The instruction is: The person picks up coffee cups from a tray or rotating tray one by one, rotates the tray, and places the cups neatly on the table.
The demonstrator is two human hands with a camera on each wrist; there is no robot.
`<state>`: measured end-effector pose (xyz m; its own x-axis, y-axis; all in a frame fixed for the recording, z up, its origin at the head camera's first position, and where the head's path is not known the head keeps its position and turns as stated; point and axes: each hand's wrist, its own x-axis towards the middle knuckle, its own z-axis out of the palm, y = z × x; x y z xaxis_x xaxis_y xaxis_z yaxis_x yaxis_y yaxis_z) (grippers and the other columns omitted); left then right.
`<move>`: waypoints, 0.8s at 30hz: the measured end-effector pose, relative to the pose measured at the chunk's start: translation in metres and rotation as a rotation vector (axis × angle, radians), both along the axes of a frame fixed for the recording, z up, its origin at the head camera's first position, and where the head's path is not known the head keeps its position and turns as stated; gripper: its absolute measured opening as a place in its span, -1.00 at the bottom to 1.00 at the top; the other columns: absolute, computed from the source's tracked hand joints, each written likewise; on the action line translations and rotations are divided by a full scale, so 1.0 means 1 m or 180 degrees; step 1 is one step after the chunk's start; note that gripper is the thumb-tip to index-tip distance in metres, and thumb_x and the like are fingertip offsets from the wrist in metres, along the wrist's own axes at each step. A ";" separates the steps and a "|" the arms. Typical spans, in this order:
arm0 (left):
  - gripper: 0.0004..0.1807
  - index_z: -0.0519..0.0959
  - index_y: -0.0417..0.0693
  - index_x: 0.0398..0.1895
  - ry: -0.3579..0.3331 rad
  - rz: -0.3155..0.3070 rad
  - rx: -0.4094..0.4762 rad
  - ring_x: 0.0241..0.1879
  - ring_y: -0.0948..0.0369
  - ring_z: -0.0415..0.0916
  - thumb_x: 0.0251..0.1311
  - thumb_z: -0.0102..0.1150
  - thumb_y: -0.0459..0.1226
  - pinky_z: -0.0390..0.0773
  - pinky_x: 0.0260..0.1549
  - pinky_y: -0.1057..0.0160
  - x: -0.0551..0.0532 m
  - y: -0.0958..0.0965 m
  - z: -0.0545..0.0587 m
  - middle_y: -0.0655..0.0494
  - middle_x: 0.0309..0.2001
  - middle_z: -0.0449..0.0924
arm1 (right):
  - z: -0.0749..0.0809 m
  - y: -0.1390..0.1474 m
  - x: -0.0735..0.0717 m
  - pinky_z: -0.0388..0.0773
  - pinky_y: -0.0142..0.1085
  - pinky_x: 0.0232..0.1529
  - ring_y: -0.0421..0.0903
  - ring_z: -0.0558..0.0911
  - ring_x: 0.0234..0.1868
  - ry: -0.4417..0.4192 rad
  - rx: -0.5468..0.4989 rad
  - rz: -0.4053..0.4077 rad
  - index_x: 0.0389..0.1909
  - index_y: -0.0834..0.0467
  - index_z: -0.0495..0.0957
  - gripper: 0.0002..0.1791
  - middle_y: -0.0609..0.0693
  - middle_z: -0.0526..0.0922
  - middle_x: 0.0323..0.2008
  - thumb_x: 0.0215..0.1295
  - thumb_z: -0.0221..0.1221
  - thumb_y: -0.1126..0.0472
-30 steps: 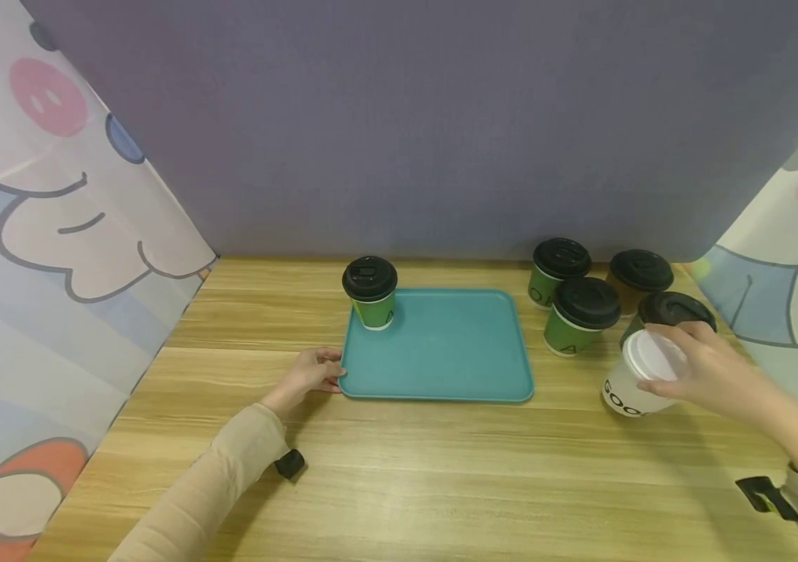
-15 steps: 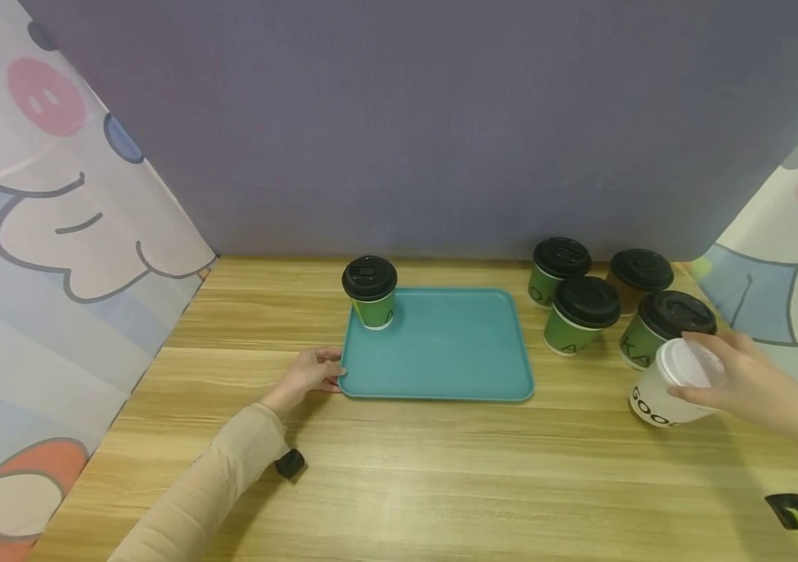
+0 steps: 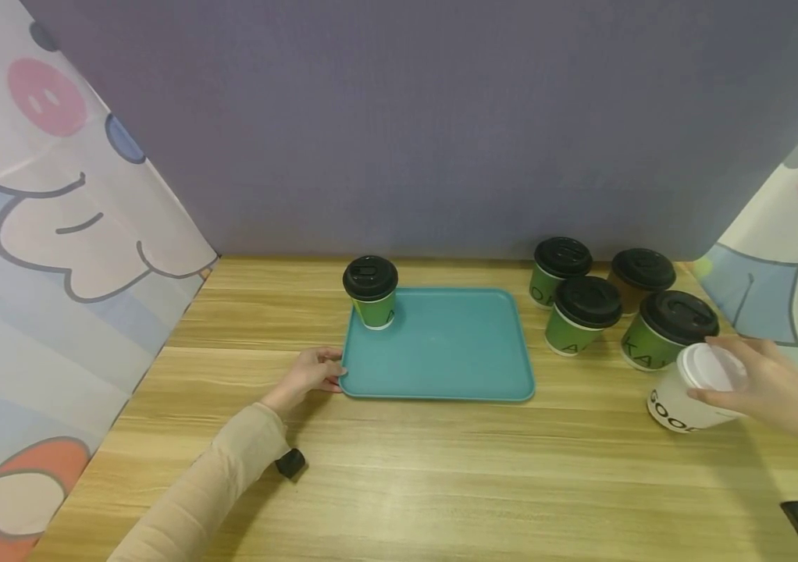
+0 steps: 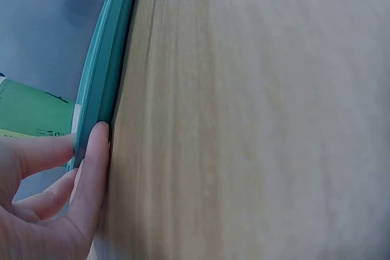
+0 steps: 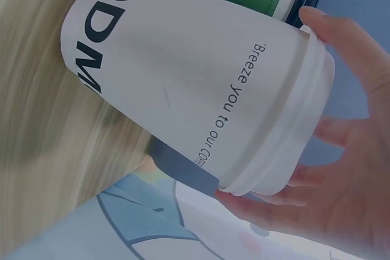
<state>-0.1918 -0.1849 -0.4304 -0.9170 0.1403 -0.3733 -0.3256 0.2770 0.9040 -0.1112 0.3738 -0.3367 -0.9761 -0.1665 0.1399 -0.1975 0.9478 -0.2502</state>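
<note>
My right hand (image 3: pixel 771 386) grips a white paper cup (image 3: pixel 680 402) by its white lid (image 3: pixel 715 365), at the right of the table. In the right wrist view the fingers and thumb spread around the lid of this tilted cup (image 5: pixel 183 77); whether its base touches the table I cannot tell. My left hand (image 3: pixel 309 371) pinches the near left rim of a teal tray (image 3: pixel 448 351). In the left wrist view that hand (image 4: pixel 55 205) has thumb and fingers on either side of the tray's rim (image 4: pixel 103 71). A green cup with a black lid (image 3: pixel 375 309) stands at the tray's back left corner.
Right of the tray several black-lidded cups stand close together, among them a green cup (image 3: pixel 571 332), a larger green cup (image 3: pixel 645 347) just behind the white one, and a brown cup (image 3: pixel 627 297). A grey wall (image 3: pixel 399 156) borders the wooden table (image 3: pixel 441 476) behind.
My right hand has carried the white cup rightward and slightly nearer, away from the tray, uncovering the large green cup behind it. The left hand and tray have stayed put.
</note>
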 end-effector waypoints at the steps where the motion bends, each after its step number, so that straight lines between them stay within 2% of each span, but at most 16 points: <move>1: -0.55 0.28 -0.50 0.07 0.0007 -0.0005 -0.0006 -0.58 0.24 0.47 0.06 0.01 -0.49 0.64 -0.48 0.27 0.000 0.000 0.000 -0.03 -0.49 0.48 | 0.000 0.001 0.000 0.38 0.25 -0.59 0.52 0.22 -0.25 -0.0016 0.0005 -0.0010 -0.06 0.51 0.22 -0.11 0.67 0.16 -0.16 -0.30 0.41 0.02; 5: -0.54 0.28 -0.48 0.08 0.0006 0.0014 -0.0043 -0.57 0.24 0.47 0.07 0.01 -0.48 0.64 -0.47 0.27 0.000 0.000 0.000 -0.04 -0.48 0.49 | 0.000 0.004 -0.001 0.44 0.14 -0.61 0.44 0.37 -0.37 0.0115 0.0019 0.0074 -0.12 0.50 0.27 -0.14 0.62 0.29 -0.26 -0.38 0.44 0.05; 9: -0.54 0.27 -0.47 0.09 0.0005 -0.0004 -0.0053 -0.55 0.23 0.47 0.08 0.01 -0.47 0.64 -0.45 0.26 0.001 -0.001 0.001 -0.06 -0.45 0.50 | -0.001 0.008 -0.003 0.45 -0.24 -0.67 0.10 0.46 -0.56 0.0323 0.0037 0.0245 -0.19 0.47 0.32 -0.17 0.41 0.45 -0.46 -0.48 0.47 0.08; 12: -0.54 0.27 -0.47 0.09 0.0015 -0.0034 -0.0028 -0.54 0.23 0.48 0.08 0.01 -0.47 0.64 -0.44 0.26 0.001 -0.001 0.000 -0.06 -0.43 0.50 | -0.002 0.011 -0.004 0.31 -0.46 -0.71 -0.11 0.41 -0.60 0.0435 0.0013 0.0329 -0.22 0.47 0.35 -0.18 0.29 0.49 -0.55 -0.54 0.49 0.11; 18: -0.54 0.26 -0.48 0.09 0.0028 -0.0054 0.0012 -0.56 0.22 0.49 0.08 0.00 -0.47 0.64 -0.43 0.25 0.002 -0.002 0.000 -0.06 -0.42 0.49 | -0.003 0.011 -0.004 0.33 -0.42 -0.70 0.05 0.45 -0.58 0.0366 -0.0013 0.0274 -0.21 0.49 0.33 -0.17 0.37 0.46 -0.50 -0.52 0.48 0.10; 24: -0.53 0.25 -0.48 0.10 0.0048 -0.0075 0.0010 -0.55 0.22 0.49 0.09 -0.01 -0.45 0.64 -0.41 0.24 0.003 -0.001 -0.001 -0.08 -0.39 0.49 | -0.005 0.012 -0.003 0.45 -0.17 -0.72 0.23 0.45 -0.55 0.0293 -0.0036 0.0211 -0.17 0.48 0.30 -0.14 0.52 0.38 -0.40 -0.49 0.47 0.07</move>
